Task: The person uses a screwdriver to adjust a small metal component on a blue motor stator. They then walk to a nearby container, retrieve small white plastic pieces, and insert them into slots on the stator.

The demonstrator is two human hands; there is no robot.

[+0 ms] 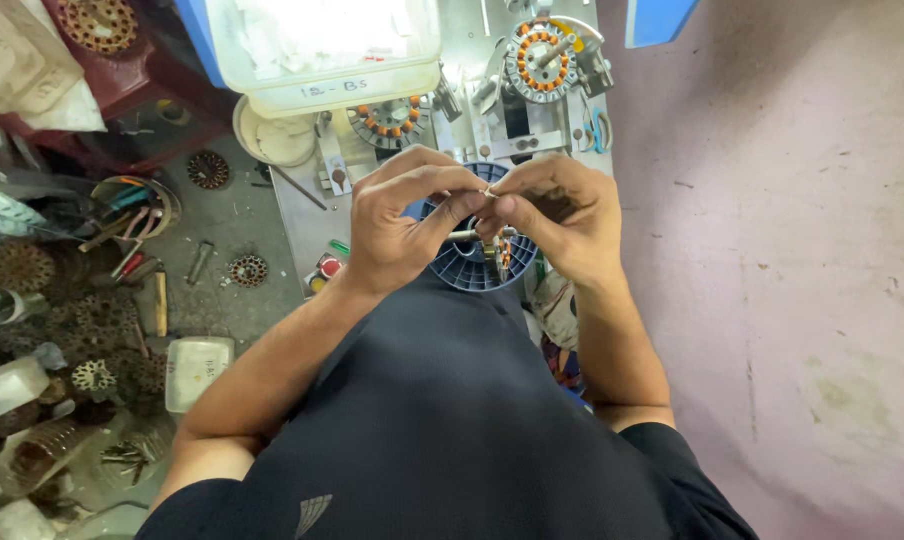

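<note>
Cluttered metal tabletop (302,215) carries a wound stator (392,120) and a second one (542,60) on a jig. Above a blue spool (462,270), the left hand (402,225) and right hand (562,215) meet, fingertips together pinching a small thin piece (490,192), too tiny to identify

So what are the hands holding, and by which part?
Both hands pinch something tiny between their fingertips, above the blue spool; it is too small to identify.
</note>
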